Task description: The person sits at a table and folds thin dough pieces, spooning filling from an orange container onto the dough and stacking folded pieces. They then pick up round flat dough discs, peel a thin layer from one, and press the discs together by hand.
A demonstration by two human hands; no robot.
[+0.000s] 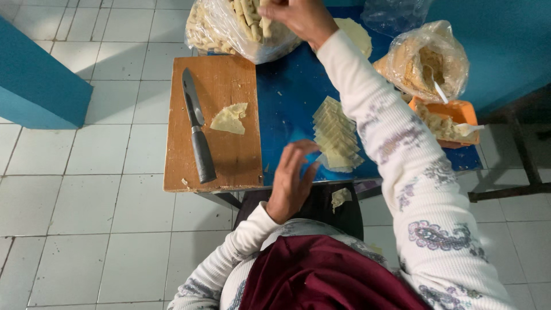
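Observation:
My right hand reaches far across the blue table into a clear plastic bag of rolled pastry sticks, with its fingers closed on one stick. My left hand hovers at the table's near edge with fingers spread and nothing in it, just left of a fanned stack of thin pale dough strips. A wooden cutting board lies at the table's left, with a grey-handled knife and a folded piece of dough on it.
An orange tray of filling with a white spoon sits at the right, behind it a plastic bag of crumbly filling. A round dough sheet lies at the back. A dough scrap rests on my lap. White tiled floor surrounds the table.

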